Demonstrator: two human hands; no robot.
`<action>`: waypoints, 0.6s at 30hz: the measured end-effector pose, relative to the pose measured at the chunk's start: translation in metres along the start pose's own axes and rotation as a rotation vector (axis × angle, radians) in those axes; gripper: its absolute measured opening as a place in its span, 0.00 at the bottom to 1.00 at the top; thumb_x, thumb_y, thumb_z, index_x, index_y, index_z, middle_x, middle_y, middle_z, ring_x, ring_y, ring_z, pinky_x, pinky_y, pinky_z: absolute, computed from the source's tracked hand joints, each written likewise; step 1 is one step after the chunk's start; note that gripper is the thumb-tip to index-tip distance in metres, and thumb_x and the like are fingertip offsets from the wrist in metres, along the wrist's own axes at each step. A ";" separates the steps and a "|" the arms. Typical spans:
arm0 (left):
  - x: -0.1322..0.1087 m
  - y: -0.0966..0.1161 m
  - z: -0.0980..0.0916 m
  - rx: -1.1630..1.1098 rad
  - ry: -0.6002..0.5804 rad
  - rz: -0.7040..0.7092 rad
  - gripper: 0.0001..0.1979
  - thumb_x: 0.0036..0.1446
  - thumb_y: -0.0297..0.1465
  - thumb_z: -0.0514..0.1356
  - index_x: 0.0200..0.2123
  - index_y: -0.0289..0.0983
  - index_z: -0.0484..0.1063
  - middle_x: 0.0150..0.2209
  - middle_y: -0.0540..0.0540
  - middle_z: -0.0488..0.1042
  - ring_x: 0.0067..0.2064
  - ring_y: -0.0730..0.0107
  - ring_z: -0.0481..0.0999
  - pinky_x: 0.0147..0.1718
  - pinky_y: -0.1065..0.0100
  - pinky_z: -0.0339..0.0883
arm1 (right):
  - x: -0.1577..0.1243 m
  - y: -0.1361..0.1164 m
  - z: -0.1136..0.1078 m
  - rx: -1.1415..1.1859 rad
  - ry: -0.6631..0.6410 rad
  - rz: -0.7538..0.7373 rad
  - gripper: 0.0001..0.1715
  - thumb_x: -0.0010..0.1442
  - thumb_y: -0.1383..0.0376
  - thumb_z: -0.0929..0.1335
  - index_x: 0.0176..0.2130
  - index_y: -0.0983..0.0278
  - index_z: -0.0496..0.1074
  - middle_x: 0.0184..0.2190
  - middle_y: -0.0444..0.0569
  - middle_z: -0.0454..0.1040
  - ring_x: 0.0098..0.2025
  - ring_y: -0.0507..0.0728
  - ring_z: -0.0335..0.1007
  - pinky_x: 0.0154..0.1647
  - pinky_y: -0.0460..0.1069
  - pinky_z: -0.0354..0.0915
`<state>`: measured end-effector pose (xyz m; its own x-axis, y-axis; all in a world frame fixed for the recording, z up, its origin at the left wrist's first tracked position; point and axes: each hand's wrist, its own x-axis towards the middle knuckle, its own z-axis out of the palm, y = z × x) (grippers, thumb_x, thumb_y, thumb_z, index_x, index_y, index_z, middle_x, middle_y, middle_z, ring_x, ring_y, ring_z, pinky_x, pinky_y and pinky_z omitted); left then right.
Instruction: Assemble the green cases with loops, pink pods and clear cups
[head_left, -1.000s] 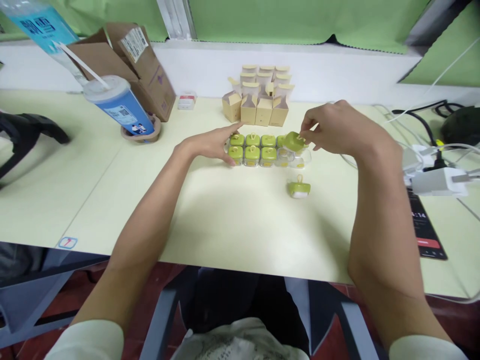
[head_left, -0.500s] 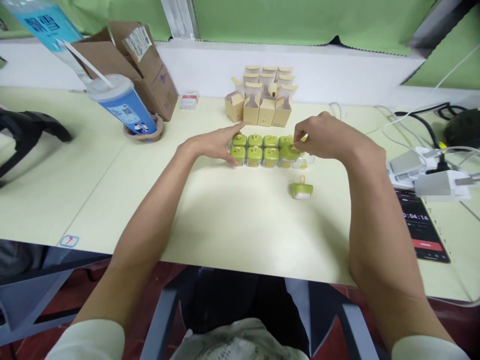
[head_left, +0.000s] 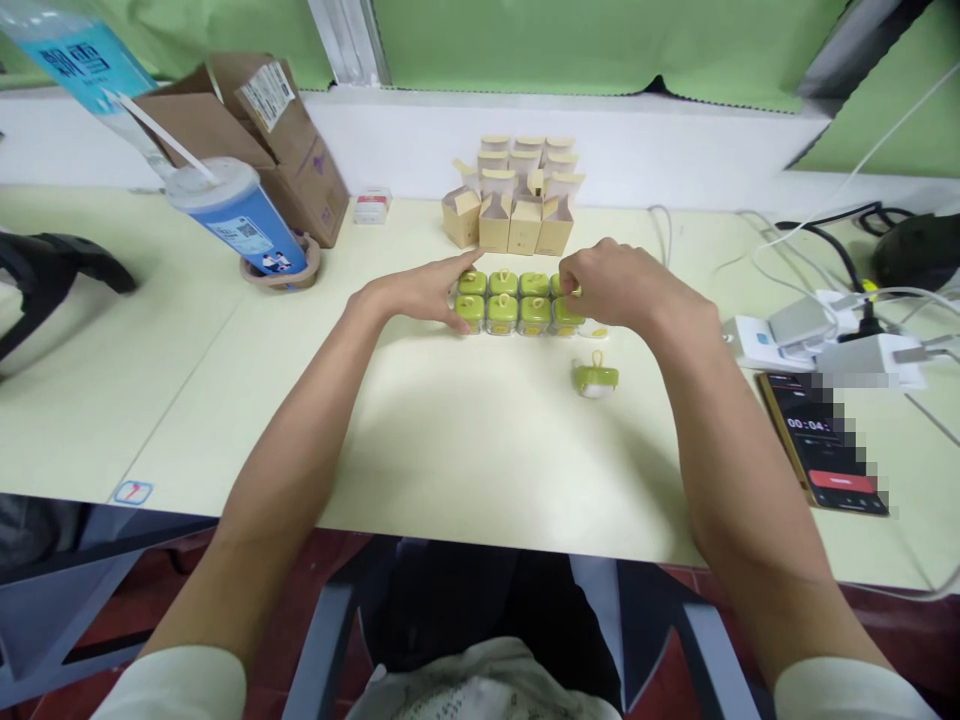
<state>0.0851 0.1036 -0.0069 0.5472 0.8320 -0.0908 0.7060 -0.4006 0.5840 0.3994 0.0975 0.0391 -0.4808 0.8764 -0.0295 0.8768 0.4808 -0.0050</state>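
Observation:
Two rows of small clear jars with green loop-topped lids stand close together on the table. My left hand is at their left end, thumb and fingers spread around the end jars. At the right end, my right hand pinches at the top of the front right green lid, whose loop is hidden behind the fingers. Part of the back right lid is also covered. A clear piece with a yellow mark shows just right of the rows. Nearer me lies a separate green lid with a white underside.
Open small cardboard boxes stand behind the jars. At the left are a blue cup, a bottle and a brown carton. Chargers with cables and a phone lie at the right.
My right hand has moved left and the lid in its fingers now sits in line with the front row. My left hand stays around the left end. The view has shifted slightly.

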 end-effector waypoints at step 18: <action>0.000 -0.005 0.002 -0.045 0.009 -0.007 0.74 0.42 0.54 0.77 0.85 0.36 0.46 0.84 0.30 0.53 0.82 0.35 0.61 0.81 0.49 0.55 | -0.014 0.026 -0.025 0.316 -0.055 0.027 0.05 0.63 0.66 0.80 0.38 0.61 0.82 0.36 0.50 0.86 0.38 0.60 0.82 0.39 0.53 0.73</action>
<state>0.0826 0.1050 -0.0119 0.5382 0.8383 -0.0875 0.6887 -0.3776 0.6190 0.4287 0.0984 0.0642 -0.4640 0.8815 -0.0877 0.8529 0.4178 -0.3130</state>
